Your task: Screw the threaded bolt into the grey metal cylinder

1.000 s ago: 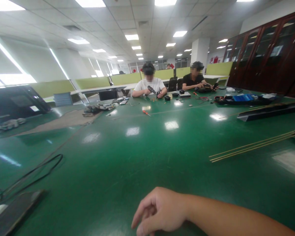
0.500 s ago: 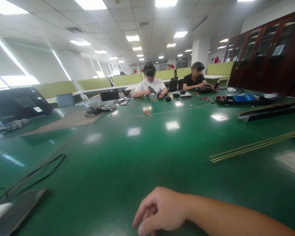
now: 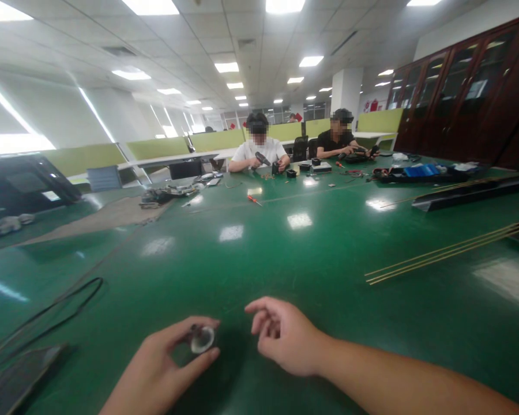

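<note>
My left hand [image 3: 164,366] has come up at the bottom of the view and pinches a small round ring-shaped part [image 3: 202,339] between thumb and fingers, just above the green table [image 3: 259,253]. A short way to its right hovers my right hand [image 3: 283,334], fingers loosely curled and parted, thumb pointing toward the part, holding nothing. The forearm runs off to the lower right.
Thin brass rods [image 3: 450,249] lie at the right. A black cable [image 3: 47,314] and a dark flat device [image 3: 12,380] are at the lower left. Two people [image 3: 259,151] work with tools at the far end, by an orange screwdriver [image 3: 255,199].
My left hand entered from below holding the small round part. My right hand rose and moved forward slightly, fingers opening toward the part.
</note>
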The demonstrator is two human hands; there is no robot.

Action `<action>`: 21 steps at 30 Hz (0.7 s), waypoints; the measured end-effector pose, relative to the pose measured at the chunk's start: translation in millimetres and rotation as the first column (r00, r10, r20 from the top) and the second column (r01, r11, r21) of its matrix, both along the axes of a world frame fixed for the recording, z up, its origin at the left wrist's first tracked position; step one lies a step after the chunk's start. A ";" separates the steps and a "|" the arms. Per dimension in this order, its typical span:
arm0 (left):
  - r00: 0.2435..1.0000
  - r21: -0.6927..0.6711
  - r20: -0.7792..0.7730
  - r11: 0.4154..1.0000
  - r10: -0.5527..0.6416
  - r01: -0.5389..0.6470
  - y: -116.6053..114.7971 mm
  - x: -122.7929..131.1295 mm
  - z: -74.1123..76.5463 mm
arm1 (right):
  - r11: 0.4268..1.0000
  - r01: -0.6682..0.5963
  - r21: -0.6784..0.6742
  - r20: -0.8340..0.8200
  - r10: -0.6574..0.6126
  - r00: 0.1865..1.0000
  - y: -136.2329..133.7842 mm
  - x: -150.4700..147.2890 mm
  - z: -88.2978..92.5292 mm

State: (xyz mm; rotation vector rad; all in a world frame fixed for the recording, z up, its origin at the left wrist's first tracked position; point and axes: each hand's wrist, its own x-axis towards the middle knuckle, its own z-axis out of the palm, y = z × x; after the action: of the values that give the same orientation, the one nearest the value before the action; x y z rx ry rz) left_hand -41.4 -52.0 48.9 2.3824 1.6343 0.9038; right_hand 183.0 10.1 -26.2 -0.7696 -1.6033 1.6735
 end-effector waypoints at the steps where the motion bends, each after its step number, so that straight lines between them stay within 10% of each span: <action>1: 1.000 -0.127 -0.028 0.992 -0.006 0.002 14.3 9.3 0.7 | 0.992 0.103 0.072 0.027 -0.105 0.994 3.2 1.8 0.5; 7: 0.988 -0.280 0.107 0.950 -0.112 0.138 67.6 45.7 -25.6 | 0.926 0.345 0.156 0.116 -0.364 0.924 14.2 7.6 -1.8; 21: 0.935 -0.381 0.321 0.883 -0.151 0.274 67.8 33.8 -56.6 | 0.939 0.327 0.107 0.138 -0.339 0.930 6.0 7.9 -1.7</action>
State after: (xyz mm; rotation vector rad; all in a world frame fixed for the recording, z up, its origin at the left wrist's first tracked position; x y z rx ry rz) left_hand -7.6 15.8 -7.7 1.9822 1.2700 0.7197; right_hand 190.9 16.2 -27.9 -1.0849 -1.5317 1.3230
